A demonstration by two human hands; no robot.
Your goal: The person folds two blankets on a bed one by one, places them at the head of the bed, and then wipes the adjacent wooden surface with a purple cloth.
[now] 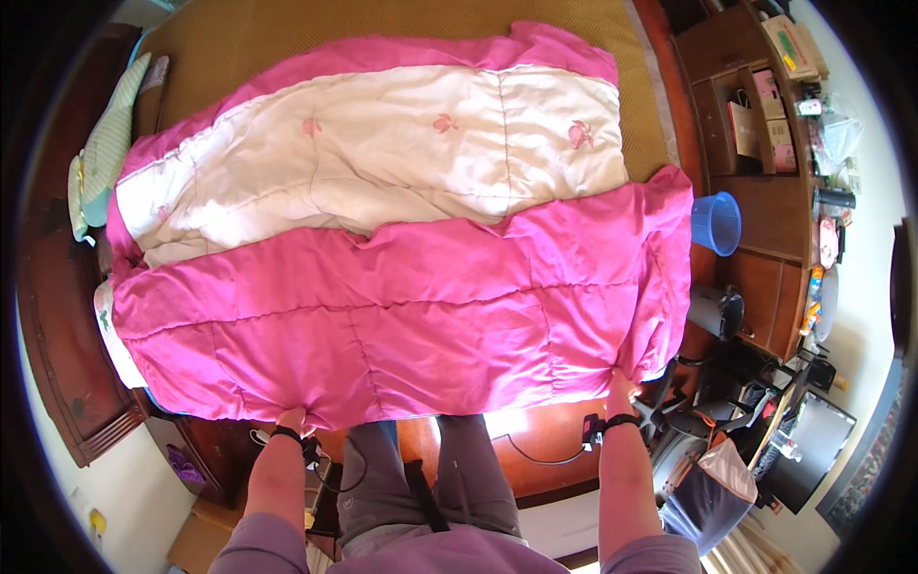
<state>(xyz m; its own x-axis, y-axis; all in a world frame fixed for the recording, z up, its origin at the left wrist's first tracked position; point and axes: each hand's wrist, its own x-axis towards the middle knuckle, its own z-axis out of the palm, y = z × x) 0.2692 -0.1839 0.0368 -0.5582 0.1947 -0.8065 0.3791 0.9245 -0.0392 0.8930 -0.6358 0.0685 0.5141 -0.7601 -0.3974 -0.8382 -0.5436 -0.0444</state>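
A pink quilt point(445, 323) lies across the bed, its near part folded over so the cream, flower-patterned side point(401, 151) shows beyond the fold. My left hand point(292, 419) grips the quilt's near edge left of my legs. At the right, my right hand point(622, 387) holds the same edge close to its corner, where the cloth bunches into creases. Both hands' fingertips are partly hidden by the fabric. Brown woven matting point(401, 29) covers the bed beyond the quilt.
A green pillow point(107, 154) leans by the dark wooden headboard point(61, 301). To the right are a blue bin point(717, 224), a grey bin point(717, 313) and a wooden cabinet point(760, 215). An office chair point(706, 423) and a monitor point(810, 452) stand at lower right.
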